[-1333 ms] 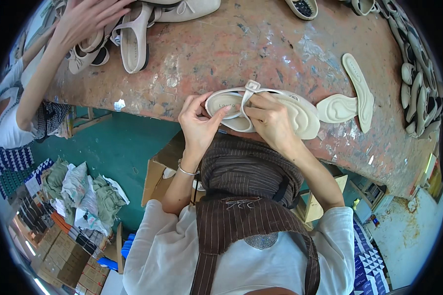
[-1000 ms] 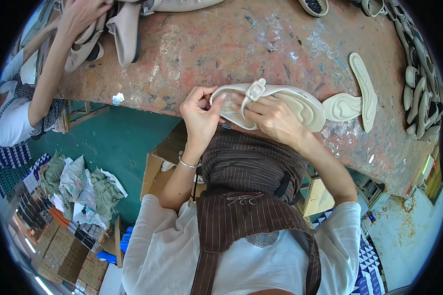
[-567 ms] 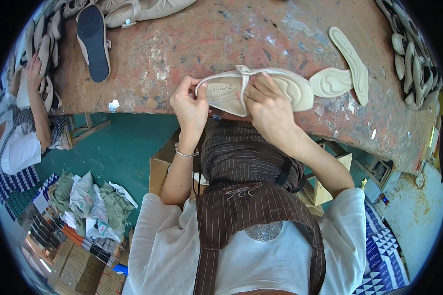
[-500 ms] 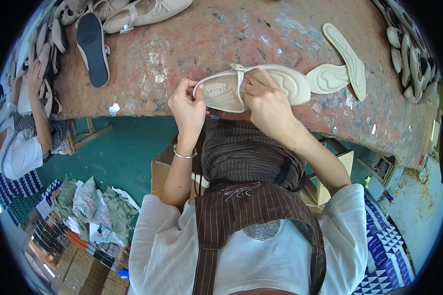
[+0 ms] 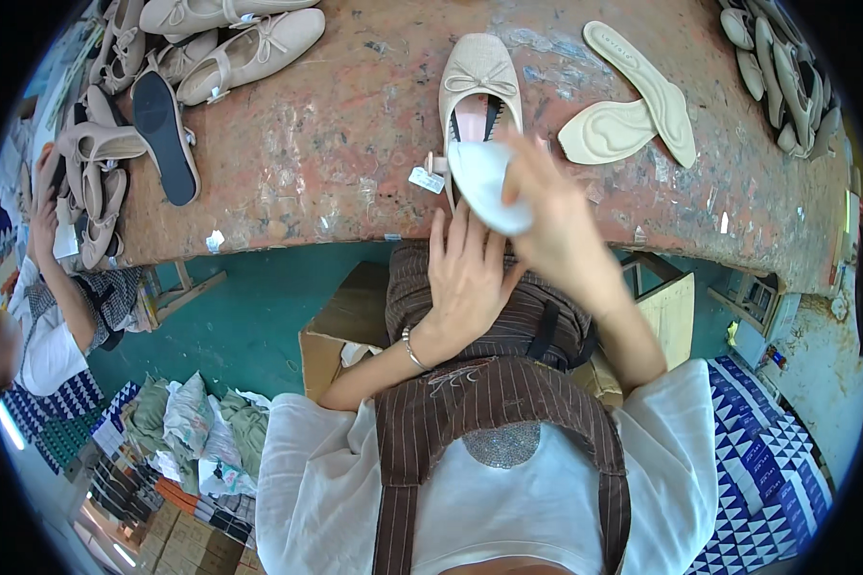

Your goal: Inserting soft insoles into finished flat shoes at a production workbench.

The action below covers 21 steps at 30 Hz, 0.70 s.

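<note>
Head view: your right hand is clamped on a white insole, blurred, tilted over the rear of the beige shoe. Shoe sits sole-down on the bench in front of you, toe pointing away. Your left hand has fingers straight, thumb apart, at the heel end; can't tell if it's touching. Tag beside shoe's left. Two cream insoles lie crossed to the right.
</note>
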Motion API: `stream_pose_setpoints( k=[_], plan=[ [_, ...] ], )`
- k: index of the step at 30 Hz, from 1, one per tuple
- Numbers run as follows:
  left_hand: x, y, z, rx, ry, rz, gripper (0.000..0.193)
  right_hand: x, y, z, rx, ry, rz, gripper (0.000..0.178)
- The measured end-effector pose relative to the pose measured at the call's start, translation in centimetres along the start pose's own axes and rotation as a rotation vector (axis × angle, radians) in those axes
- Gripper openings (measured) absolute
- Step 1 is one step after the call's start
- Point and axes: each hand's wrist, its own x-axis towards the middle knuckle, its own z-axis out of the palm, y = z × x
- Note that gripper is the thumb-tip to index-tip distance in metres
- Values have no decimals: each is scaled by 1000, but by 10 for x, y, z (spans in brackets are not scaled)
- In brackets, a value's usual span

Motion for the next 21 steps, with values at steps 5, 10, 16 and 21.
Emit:
stream_pose_setpoints(
  k=[5,10,16,21],
  plan=[
    [3,-11,23,200,-214,34,69,0,-11,45,-329,78,45,59],
    [2,-14,31,112,-121,-10,66,63,6,40,-379,-157,228,48],
    [4,-13,31,162,-79,50,65,44,0,47,-431,13,96,47],
    [10,-16,31,145,-125,16,59,46,21,68,-573,106,25,47]
  ],
)
